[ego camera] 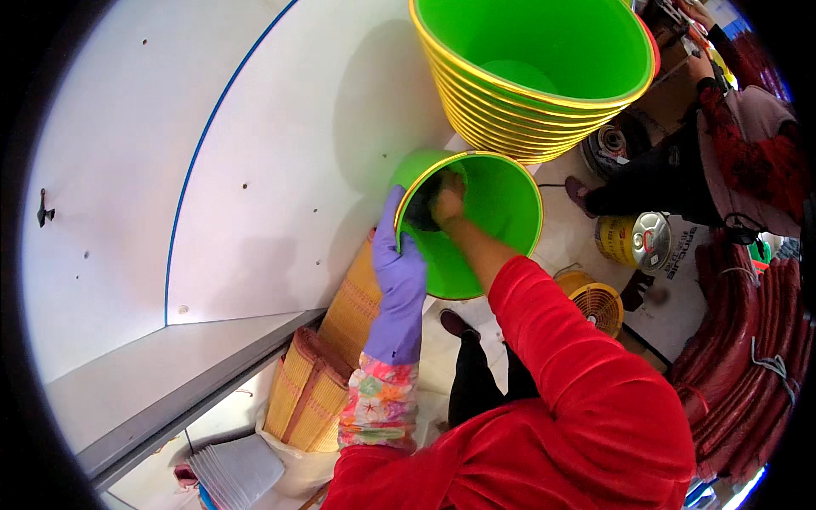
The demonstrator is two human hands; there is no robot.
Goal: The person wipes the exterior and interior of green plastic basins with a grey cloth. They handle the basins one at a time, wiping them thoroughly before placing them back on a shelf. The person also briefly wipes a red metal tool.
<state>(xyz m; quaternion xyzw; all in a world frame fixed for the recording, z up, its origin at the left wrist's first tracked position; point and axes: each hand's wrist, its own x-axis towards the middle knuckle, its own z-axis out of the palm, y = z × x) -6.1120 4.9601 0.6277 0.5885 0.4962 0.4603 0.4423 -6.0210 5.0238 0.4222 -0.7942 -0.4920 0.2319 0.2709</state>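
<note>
In a purple rubber glove with a flowered cuff, my left hand (400, 264) grips the rim of a green plastic bucket (503, 213) with a yellow edge. The bucket is tilted, its mouth turned towards me. My bare right hand (450, 199) reaches inside, pressing a dark cloth (421, 207) against the inner wall. The fingers are partly hidden by the hand and cloth. Just beyond stands a tall nested stack of similar green buckets (523, 118) with yellow rims.
A white panel wall (268, 191) with a ledge (191, 344) runs along the left. Rolled straw mats (306, 395) and clear plastic sheets (239, 468) lie below it. To the right are a yellow can (621, 242), an orange basket (596, 306), dark red bundles (739, 363) and another person (733, 146).
</note>
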